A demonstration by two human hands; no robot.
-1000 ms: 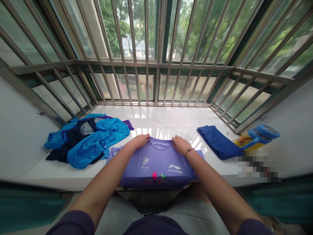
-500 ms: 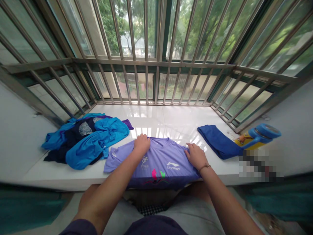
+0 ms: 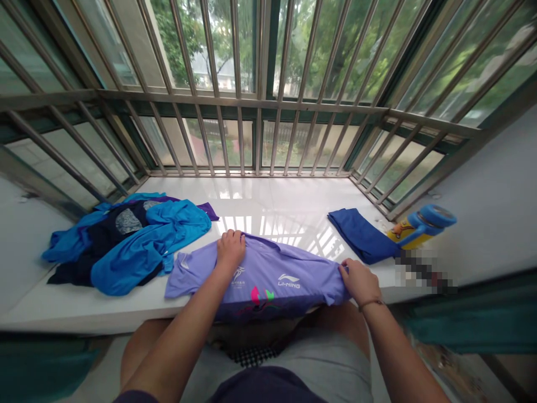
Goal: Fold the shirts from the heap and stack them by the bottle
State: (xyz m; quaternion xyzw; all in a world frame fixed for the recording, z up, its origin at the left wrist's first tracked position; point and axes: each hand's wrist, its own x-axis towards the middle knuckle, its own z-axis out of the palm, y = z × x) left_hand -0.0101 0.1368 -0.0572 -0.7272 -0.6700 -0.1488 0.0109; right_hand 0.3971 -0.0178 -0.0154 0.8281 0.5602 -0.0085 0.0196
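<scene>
A light purple T-shirt [image 3: 272, 268] with a white logo and a pink and green print lies across the front of the white sill, its lower part hanging over the edge. My left hand [image 3: 231, 249] is on its upper left shoulder, fingers together and curled over the top edge. At the far right, my right hand [image 3: 361, 281] pinches the shirt near the sleeve. Between the two hands the cloth is drawn out, with a long fold along the top.
A heap of bright blue and dark clothes [image 3: 142, 240] rests left on the sill [image 3: 251, 193]. To the right are a folded dark blue cloth [image 3: 364, 235] and a blue-and-yellow bottle [image 3: 419, 226], beside a blurred patch. Metal bars [image 3: 260, 103] line the window behind.
My right hand has moved right and toward me, gripping the shirt's right side and pulling it outward. The collar has stretched into a fold. My left hand stays at the shoulder; the view has shifted slightly.
</scene>
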